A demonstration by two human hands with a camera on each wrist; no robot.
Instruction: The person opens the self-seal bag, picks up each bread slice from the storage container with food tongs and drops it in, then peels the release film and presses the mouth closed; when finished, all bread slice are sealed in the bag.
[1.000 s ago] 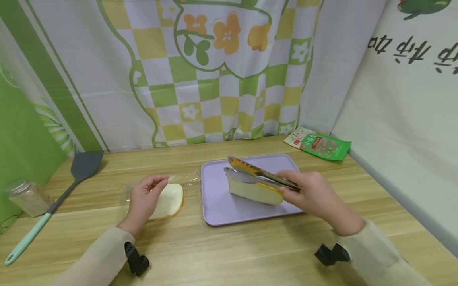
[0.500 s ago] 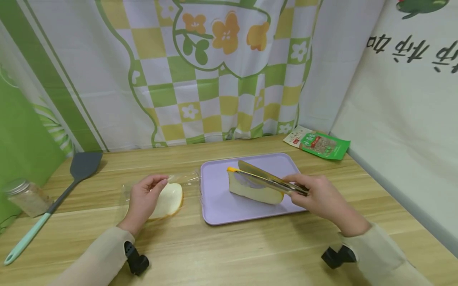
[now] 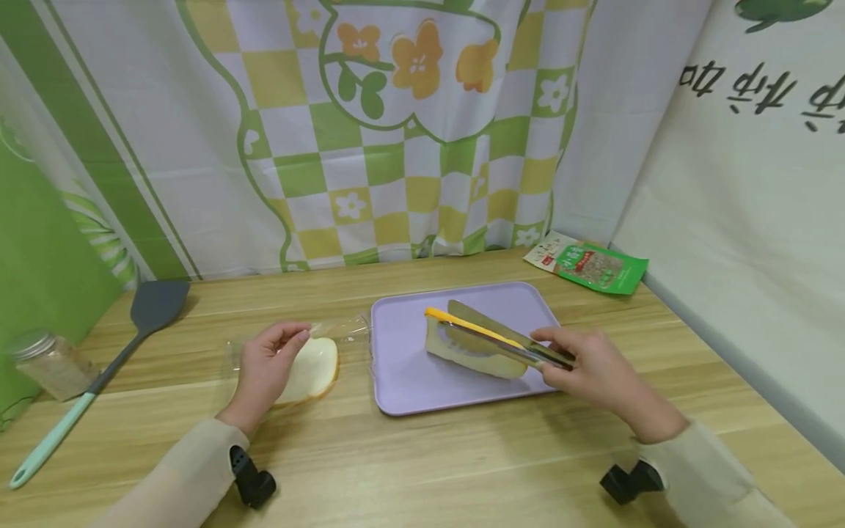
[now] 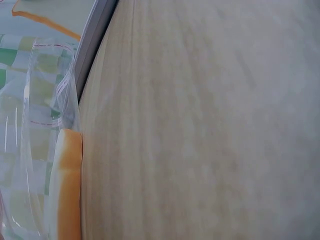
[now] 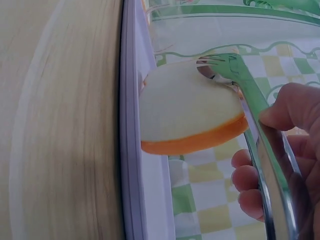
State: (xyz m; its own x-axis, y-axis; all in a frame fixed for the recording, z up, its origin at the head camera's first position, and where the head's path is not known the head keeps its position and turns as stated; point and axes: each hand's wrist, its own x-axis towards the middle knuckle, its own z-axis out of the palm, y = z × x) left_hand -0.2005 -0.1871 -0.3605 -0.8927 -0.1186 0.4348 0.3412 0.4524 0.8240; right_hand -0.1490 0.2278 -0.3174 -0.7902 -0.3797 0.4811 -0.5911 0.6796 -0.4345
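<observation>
My right hand [image 3: 597, 374] holds metal tongs [image 3: 551, 355] over the lilac tray [image 3: 401, 392]. A slice of bread [image 3: 472, 361] with an orange crust stands tilted on edge there. The tongs' two arms lie on either side of it. In the right wrist view, the tongs' toothed tip overlaps the white face of the slice [image 5: 185, 100]. To the left, my left hand [image 3: 267, 367] pinches the edge of a clear plastic bag [image 3: 346, 331] between thumb and forefinger. Another bread slice [image 3: 317, 372] lies by that hand; whether it is inside the bag I cannot tell.
At the left lie a grey spatula [image 3: 158, 304] with a mint handle and a glass jar [image 3: 53, 363] with a metal lid. A green seed packet [image 3: 597, 270] rests at the back right. A checked cloth [image 3: 396, 176] hangs behind the wooden table [image 3: 422, 469].
My right hand has shifted a little to the right with the tongs, whose arms have come down around the tray's bread slice. The left hand has stayed in place.
</observation>
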